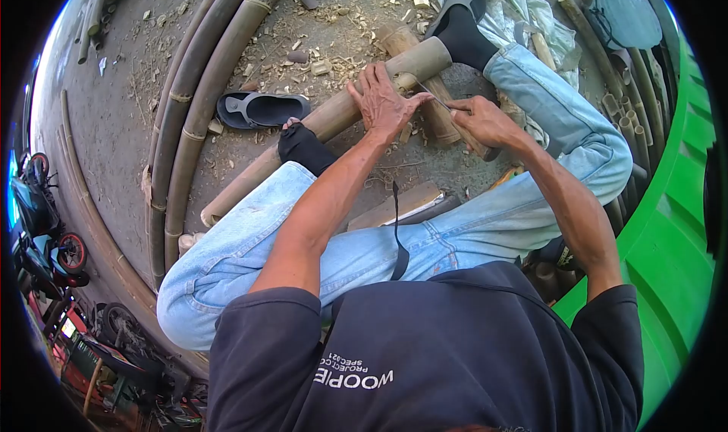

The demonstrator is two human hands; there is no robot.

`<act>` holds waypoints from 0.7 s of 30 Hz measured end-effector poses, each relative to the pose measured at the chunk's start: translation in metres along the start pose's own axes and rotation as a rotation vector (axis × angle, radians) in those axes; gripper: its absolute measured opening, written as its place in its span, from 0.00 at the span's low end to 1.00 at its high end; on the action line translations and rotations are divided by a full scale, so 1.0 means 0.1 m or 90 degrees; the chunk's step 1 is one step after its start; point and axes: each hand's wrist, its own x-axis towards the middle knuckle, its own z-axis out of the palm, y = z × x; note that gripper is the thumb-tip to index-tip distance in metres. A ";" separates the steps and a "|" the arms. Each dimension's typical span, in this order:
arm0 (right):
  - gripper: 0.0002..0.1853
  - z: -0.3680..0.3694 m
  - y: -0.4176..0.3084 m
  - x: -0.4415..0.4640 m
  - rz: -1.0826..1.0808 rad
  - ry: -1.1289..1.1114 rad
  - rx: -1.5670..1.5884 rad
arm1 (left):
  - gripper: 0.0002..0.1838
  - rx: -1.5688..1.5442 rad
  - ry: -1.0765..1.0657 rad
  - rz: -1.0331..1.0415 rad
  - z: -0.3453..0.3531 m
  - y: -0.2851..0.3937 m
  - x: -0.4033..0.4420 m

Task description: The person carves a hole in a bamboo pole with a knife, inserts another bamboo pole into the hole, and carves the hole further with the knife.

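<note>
A thick bamboo pole [341,113] slants across in front of me, its far end propped on a short bamboo piece [438,121]. My left hand [381,102] lies over the pole near that end, fingers curled on it and thumb stretched toward the blade. In my right hand [485,121] is a knife [434,97], its thin blade reaching to a notch in the pole's upper side. The fingers hide most of its grip. Beside the lower stretch of the pole rests my socked foot [303,145].
Long bamboo poles [205,91] lie to the left. A loose sandal [263,110] and wood chips [321,67] are on the ground. White sacking [523,11] and a plastic jug [626,15] sit at the upper right, near a green corrugated panel [671,257]. Motorbikes [72,254] stand far left.
</note>
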 end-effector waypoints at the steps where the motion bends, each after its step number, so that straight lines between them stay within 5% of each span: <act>1: 0.27 -0.01 0.00 0.00 -0.008 0.008 0.021 | 0.65 0.000 0.010 0.004 0.01 0.01 0.02; 16: 0.18 -0.65 -0.38 0.56 0.044 -0.205 -0.067 | 0.62 0.027 0.039 -0.030 0.11 0.01 -0.05; 21: 0.20 -0.76 -0.46 0.85 -0.037 -0.280 -0.149 | 0.60 0.028 0.073 -0.021 0.14 0.00 0.04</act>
